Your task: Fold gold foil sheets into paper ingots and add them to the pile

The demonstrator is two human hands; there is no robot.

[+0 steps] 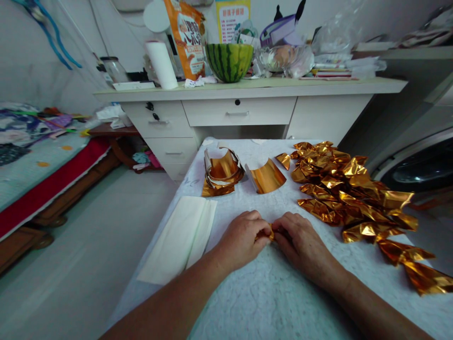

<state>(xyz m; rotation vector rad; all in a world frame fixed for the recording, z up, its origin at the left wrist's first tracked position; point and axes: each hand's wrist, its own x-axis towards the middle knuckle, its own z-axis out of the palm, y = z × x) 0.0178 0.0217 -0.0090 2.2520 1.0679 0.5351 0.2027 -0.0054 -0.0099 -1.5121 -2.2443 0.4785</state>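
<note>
Between my two hands is a small piece of gold foil paper, mostly hidden by the fingers. My left hand pinches its left end, and my right hand grips the right end, both just above the cloth. Beyond them lies a curled gold foil sheet, with a stack of curled foil sheets to its left. A heap of folded gold foil pieces spreads along the right side. Left of my left hand rest pale paper sheets.
A cloth-covered table carries the work. Behind it stands a white desk holding a halved watermelon, an orange snack bag and a paper roll. A bed is at left, a washing machine at right.
</note>
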